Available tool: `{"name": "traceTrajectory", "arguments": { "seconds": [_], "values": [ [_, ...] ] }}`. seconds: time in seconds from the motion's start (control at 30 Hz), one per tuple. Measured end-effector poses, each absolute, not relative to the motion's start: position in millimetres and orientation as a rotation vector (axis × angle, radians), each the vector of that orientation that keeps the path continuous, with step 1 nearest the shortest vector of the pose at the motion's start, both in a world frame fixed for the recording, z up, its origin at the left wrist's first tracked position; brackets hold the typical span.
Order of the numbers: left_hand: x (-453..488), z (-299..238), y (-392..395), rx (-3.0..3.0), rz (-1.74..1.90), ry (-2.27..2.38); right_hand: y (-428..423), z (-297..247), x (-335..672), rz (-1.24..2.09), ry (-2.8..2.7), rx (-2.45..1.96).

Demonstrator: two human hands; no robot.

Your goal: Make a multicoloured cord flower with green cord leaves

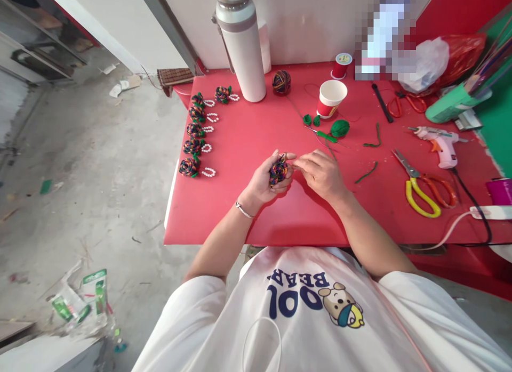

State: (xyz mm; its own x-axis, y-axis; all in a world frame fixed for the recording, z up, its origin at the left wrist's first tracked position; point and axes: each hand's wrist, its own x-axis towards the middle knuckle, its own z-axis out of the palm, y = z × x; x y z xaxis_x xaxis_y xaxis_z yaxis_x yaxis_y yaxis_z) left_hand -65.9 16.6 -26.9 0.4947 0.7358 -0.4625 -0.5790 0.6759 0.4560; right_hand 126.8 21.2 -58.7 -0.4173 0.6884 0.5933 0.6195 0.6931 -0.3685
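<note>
Near the front of the red table, my left hand (267, 181) is closed round a multicoloured yarn flower (279, 172). My right hand (321, 172) pinches at the flower's right side, fingertips pressed together; whatever is between them is too small to make out. Just beyond my hands lie a green-handled crochet hook (326, 137), a ball of green yarn (340, 128) and two small green crocheted pieces (307, 119). Along the table's left side, several finished-looking yarn flowers with green leaves (189, 167) rest beside loops of white beads (208, 172).
A white bottle (245, 52), a multicoloured yarn ball (281, 82), a paper cup (332, 98) and a red thread spool (341, 66) stand at the back. To the right are scissors (422, 188), a pink glue gun (442, 143) with its cord, pliers (406, 104) and a green pen holder (452, 103).
</note>
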Motion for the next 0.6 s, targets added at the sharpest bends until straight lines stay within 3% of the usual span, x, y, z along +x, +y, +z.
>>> {"name": "traceTrajectory", "arguments": {
  "seconds": [0.6],
  "values": [
    [-63.0,-28.9,16.8,0.231,0.797,0.691,19.4,-63.1,121.3,0.252,-2.121,-0.859]
  ]
}}
